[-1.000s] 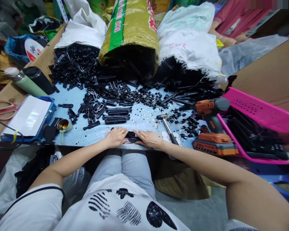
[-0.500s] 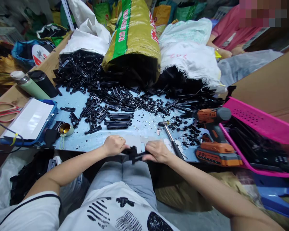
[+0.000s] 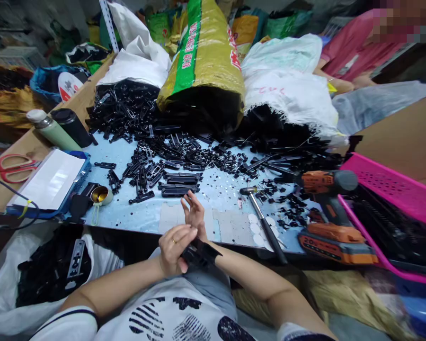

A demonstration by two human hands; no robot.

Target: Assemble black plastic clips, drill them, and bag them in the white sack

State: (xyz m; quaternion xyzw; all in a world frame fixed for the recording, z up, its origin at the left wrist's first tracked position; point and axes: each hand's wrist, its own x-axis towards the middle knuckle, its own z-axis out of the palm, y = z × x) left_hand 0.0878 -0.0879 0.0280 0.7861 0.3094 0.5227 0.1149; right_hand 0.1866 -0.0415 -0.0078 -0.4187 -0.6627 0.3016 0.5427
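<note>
My left hand (image 3: 175,248), with a ring on one finger, is closed around a black plastic part (image 3: 208,253) just in front of the table edge, above my lap. The part lies against my right wrist. My right hand (image 3: 194,213) is raised just beyond the left one, fingers stretched and apart, and appears to hold nothing. The left fingers overlap the base of the right hand, so the contact there is partly hidden. Grey pads (image 3: 230,226) lie on the table beyond my hands. Farther off are black long parts (image 3: 181,189) laid side by side.
A hammer (image 3: 264,222) and an orange cordless drill (image 3: 335,220) are on the right, beside a pink basket (image 3: 386,177). Loose black parts (image 3: 128,111) are heaped before open sacks. A cup (image 3: 101,195) and scissors (image 3: 16,166) lie left. A co-worker in a pink shirt (image 3: 362,45) is behind.
Both hands have come closer together and nearer my body. My right hand has let go of the black part and opened its fingers; the left still holds it. The view has shifted slightly.
</note>
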